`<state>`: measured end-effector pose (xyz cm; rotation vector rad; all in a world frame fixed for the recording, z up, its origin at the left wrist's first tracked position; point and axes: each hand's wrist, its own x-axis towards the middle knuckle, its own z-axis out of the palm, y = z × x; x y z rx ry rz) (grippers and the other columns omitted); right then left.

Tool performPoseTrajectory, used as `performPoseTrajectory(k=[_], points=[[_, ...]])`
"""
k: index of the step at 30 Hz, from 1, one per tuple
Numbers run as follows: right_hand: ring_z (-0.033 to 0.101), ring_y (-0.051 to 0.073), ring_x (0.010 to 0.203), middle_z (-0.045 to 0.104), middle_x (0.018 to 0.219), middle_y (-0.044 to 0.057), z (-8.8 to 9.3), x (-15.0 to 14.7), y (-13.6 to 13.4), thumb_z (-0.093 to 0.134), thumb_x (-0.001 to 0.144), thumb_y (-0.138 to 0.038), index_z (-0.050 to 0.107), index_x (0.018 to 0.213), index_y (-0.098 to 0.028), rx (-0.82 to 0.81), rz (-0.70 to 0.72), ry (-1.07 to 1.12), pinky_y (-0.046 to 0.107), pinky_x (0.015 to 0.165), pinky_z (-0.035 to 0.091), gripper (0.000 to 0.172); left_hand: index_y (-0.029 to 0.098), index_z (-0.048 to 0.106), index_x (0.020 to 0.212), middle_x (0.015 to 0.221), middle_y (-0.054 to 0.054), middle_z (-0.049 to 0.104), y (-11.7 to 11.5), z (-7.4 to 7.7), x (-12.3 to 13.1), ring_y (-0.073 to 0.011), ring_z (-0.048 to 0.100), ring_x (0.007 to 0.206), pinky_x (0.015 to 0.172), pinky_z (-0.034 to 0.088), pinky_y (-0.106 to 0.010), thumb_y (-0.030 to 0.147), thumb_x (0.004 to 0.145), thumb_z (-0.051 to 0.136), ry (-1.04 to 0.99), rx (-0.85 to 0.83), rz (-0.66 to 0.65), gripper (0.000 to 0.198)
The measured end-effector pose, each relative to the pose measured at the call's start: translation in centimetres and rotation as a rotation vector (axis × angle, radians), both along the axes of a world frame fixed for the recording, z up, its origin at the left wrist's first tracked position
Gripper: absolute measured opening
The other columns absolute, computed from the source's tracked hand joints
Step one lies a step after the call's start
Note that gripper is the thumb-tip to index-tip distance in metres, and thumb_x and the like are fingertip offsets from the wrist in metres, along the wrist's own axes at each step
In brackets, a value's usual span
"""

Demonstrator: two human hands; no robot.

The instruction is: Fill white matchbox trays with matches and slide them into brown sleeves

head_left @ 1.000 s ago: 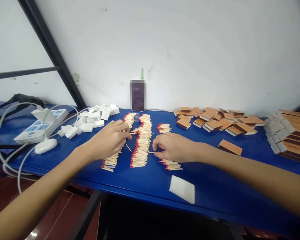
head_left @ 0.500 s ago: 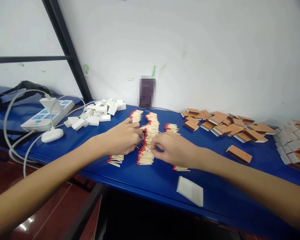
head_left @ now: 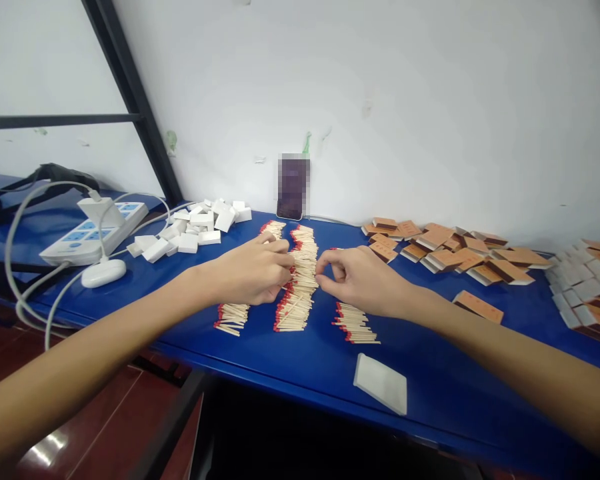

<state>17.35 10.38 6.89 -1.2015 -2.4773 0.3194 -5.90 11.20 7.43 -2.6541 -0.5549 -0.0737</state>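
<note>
Three rows of red-headed matches lie on the blue table: a left row [head_left: 233, 319], a long middle row [head_left: 295, 313] and a right row [head_left: 357, 327]. My left hand [head_left: 250, 270] reaches over the left row, its fingers curled closed on matches at the left edge of the middle row. Across from it, my right hand [head_left: 363, 280] covers part of the right row. Its thumb and forefinger are bent together at the middle row's right edge; whatever is between the tips is hidden. Nearer the table's front edge lies a flat white tray [head_left: 381, 385].
White matchbox trays [head_left: 197, 223] are heaped at the back left, beside a power strip [head_left: 93, 233] with cables. Orange matchbox sleeves [head_left: 455, 250] pile up at the back right. One matchbox [head_left: 479, 307] lies apart; stacked matchboxes [head_left: 590, 287] stand far right. A phone [head_left: 293, 187] leans on the wall.
My right hand has shifted right and slightly away, baring more of the middle and right rows. My left hand has moved a little right, against the middle row.
</note>
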Motion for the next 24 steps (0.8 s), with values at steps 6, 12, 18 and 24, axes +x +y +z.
performPoseTrajectory(k=[6,12,18,24], points=[[0.041,0.008,0.045,0.045,0.047,-0.008,-0.8,0.1,0.1,0.058,0.081,-0.021,0.068,0.084,-0.017,-0.061,0.009,0.053,0.025,0.054,0.032,0.011,0.019,0.062,0.07,0.08,-0.003,0.064,0.2,0.6,0.4,-0.0221,0.05,0.087,0.077,0.032,-0.036,0.015,0.082,0.058,-0.013,-0.008,0.005,0.014],[0.044,0.009,0.046,0.048,0.048,-0.008,-0.7,0.0,0.3,0.059,0.082,-0.023,0.068,0.092,-0.017,-0.024,0.062,0.041,0.026,0.058,0.033,0.015,0.02,0.066,0.076,0.078,-0.001,0.064,-0.4,1.6,0.2,-0.02,0.048,0.085,0.081,0.034,-0.035,0.014,0.08,0.058,-0.178,-0.171,0.051,0.011],[0.047,0.01,0.049,0.052,0.051,-0.007,-0.9,-0.4,1.0,0.057,0.085,-0.025,0.068,0.101,-0.017,-0.03,0.103,0.041,0.025,0.057,0.033,0.02,0.022,0.068,0.078,0.084,0.001,0.065,-1.7,2.0,-1.1,-0.0172,0.049,0.086,0.084,0.04,-0.032,0.016,0.081,0.06,-0.489,-0.346,0.067,0.01],[0.046,0.01,0.056,0.052,0.058,-0.005,-1.0,-1.6,1.5,0.061,0.083,-0.026,0.07,0.092,-0.017,-0.029,0.16,0.011,0.025,0.058,0.031,0.017,0.023,0.071,0.082,0.088,0.0,0.066,-2.7,0.4,-2.0,-0.0172,0.051,0.089,0.083,0.043,-0.031,0.018,0.084,0.061,-0.558,-0.332,0.086,0.011]])
